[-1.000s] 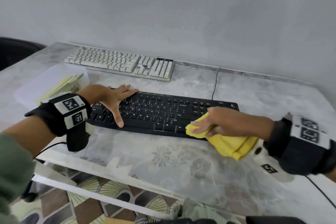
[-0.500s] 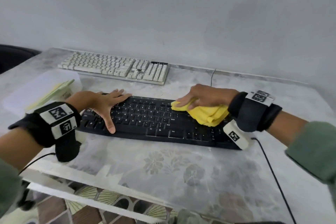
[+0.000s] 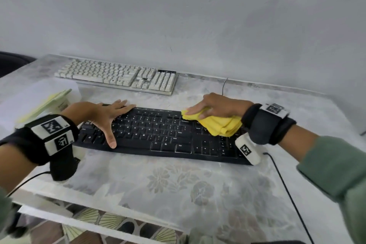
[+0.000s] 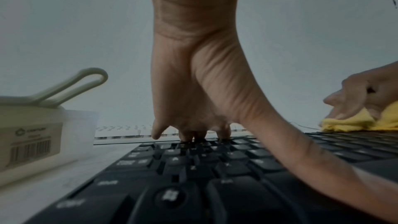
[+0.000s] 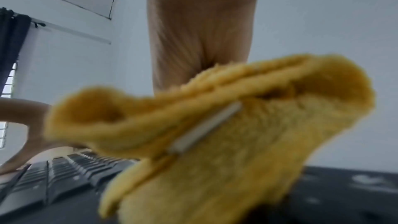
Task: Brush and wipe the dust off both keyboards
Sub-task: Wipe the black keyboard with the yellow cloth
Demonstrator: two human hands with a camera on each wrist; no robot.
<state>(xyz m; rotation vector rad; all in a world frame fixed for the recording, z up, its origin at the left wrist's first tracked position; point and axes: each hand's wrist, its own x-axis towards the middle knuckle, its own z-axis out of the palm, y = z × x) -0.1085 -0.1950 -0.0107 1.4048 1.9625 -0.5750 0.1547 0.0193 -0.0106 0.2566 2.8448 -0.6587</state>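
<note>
— Black keyboard? 
— Lying on the marbled table, near the front edge, long side running left to right.

— Left hand? 
— Flat on the keyboard's left end, fingers straight and spread, thumb stretched down toward the front row of keys. Released, pressing rather than grasping; fingertips seen touching the far rows from the left wrist view.

— Right hand? 
— On top of the yellow cloth, at the keyboard's upper right, around the backspace area. Fingers laid forward over the cloth's front edge, thumb tucked against its side, so grasping the cloth and pressing it on the keys.

— Cloth itself? 
— Folded and bunched, thick folds bulging out toward the wrist; fills most of the right wrist view, blurred, with a pale label strip across it.

— White keyboard? 
— Farther back, against the wall, well apart from both hands.

— Anything else? 
— Clear plastic box to the left of the black keyboard, holding pale green items; a looped pale handle sticking up from it in the left wrist view. Black cable trailing off the table's right front.
</note>
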